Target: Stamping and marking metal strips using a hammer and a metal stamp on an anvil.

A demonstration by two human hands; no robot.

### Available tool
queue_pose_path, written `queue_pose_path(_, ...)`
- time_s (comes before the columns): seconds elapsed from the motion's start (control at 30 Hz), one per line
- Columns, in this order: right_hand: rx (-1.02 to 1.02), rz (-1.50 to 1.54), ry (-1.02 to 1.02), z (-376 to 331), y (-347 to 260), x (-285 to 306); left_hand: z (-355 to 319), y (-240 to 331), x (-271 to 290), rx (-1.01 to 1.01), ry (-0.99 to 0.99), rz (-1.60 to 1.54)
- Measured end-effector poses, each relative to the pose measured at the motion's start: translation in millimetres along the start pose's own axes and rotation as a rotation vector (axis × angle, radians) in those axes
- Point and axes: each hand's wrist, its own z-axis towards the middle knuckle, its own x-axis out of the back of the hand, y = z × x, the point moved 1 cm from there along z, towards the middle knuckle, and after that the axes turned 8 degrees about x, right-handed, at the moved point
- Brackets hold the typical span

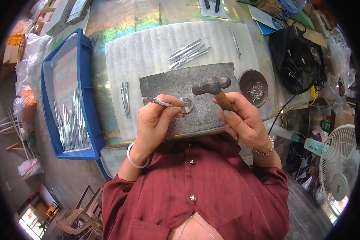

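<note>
We take the small round steel anvil disc (186, 105), set into the dark grey stone slab (168, 84), as our landmark. Our left hand (156, 120) sits just left of it, thumb and forefinger pinched shut on a thin silver metal tweezer-like piece (159, 102) whose near end lies at the disc's left edge; we cannot tell whether it touches the disc. Our right hand (244, 120) is to the right of the disc, fingers wrapped closed around the brown wooden handle of a small dark ball-peen hammer (212, 86), whose head hangs above and just right of the disc, clear of it.

We judge the step in hand to be lining the piece up on the disc before a strike. The next move, as we read it, calls for a short, square blow on the piece over the disc, with the pinching fingertips kept back from the head.

Left of the disc, two more silver pieces (125, 98) lie on the white ribbed foam sheet (144, 48); beyond it lies a loose bundle of the same pieces (188, 53). To the right stands a round dark metal bowl (253, 82) of small pins. Far left, a blue plastic tray (86, 88) holds many silver pieces.
</note>
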Motion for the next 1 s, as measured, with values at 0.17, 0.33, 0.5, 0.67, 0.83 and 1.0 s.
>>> queue_pose_path(0.17, -0.026, -0.031, -0.013, -0.7, -0.1, -2.2, 0.2, 2.2, -1.5, -0.010, 0.020, -0.017)
queue_pose_path(0.33, -0.008, -0.059, -0.019, -0.7, -2.8, -3.3, 3.1, -1.3, -0.6, -0.067, 0.022, 0.080)
queue_pose_path(0.5, 0.013, -0.071, -0.031, 1.0, -10.3, -11.0, 2.2, 10.4, -8.4, -0.491, 0.096, 0.693)
queue_pose_path(0.67, 0.309, -0.538, -0.119, 5.6, -43.6, -23.4, -2.8, 11.0, -5.9, -0.435, 0.062, 0.728)
queue_pose_path(0.83, 0.428, -0.654, -0.177, 23.3, -53.7, -41.8, -3.3, -4.3, -2.1, -0.450, 0.026, 0.720)
queue_pose_path(1.0, 0.582, -0.761, -0.285, 44.8, -56.3, -52.9, -2.3, -3.4, -2.2, -0.533, 0.016, 0.781)
